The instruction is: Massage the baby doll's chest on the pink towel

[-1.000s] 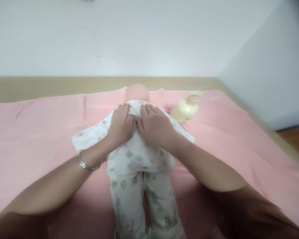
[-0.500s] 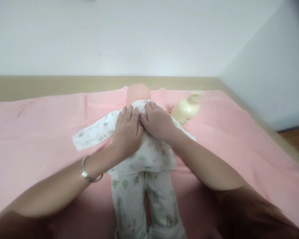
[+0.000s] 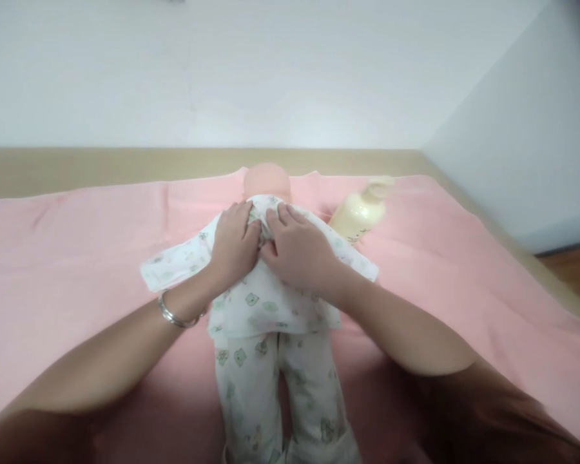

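A baby doll (image 3: 275, 309) in a white, leaf-patterned top and trousers lies with its bald head (image 3: 267, 180) away from me, apparently face down. My left hand (image 3: 236, 235) rests on the left of its upper back, fingers stretched toward the shoulder. On the right of the upper back lies my right hand (image 3: 297, 248), palm down with the fingers extended. The two thumbs come close together near the middle of the back. Neither hand grasps anything; the palms are hidden against the fabric.
Under the doll spreads a pink cloth (image 3: 77, 258). A cream pump bottle (image 3: 360, 209) lies tilted on it, right of the doll's shoulder. A beige surface edge (image 3: 125, 167) runs along the white wall (image 3: 270, 71). A silver bangle (image 3: 171, 312) circles my left wrist.
My left hand has shifted left on the doll's upper back. My right hand has slid slightly toward me and left. The doll and bottle stay nearly in place.
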The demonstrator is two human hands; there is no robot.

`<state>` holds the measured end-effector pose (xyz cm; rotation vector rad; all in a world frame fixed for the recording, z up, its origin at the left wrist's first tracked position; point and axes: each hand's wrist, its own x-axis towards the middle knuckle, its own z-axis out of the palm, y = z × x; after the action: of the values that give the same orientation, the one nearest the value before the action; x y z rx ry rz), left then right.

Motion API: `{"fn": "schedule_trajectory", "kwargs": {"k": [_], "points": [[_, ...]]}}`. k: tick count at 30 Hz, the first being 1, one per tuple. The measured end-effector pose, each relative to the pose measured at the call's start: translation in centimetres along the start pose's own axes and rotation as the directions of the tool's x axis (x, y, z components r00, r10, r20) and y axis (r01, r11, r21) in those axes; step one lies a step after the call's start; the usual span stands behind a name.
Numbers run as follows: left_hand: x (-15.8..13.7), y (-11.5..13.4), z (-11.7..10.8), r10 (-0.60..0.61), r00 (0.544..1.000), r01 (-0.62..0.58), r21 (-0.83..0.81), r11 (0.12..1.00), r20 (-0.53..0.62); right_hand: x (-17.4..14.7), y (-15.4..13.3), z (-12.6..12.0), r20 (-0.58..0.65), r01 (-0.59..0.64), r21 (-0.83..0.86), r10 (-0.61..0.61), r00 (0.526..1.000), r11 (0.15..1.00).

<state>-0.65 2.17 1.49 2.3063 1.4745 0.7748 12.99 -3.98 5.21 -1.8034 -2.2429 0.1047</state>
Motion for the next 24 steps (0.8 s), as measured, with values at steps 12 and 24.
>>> {"fn": "schedule_trajectory", "kwargs": {"k": [12, 24], "points": [[-0.3, 0.6, -0.1, -0.092, 0.996, 0.091, -0.096, 0.991, -0.007, 1.6, 1.8, 1.1, -0.106, -0.093, 0.088, 0.102, 0.989, 0.992], [-1.6, 1.8, -0.5, 0.066, 0.998, -0.067, 0.083, 0.994, 0.023, 2.0, 2.4, 1.6, -0.127, -0.051, 0.073, 0.060, 0.990, 0.996]]}}
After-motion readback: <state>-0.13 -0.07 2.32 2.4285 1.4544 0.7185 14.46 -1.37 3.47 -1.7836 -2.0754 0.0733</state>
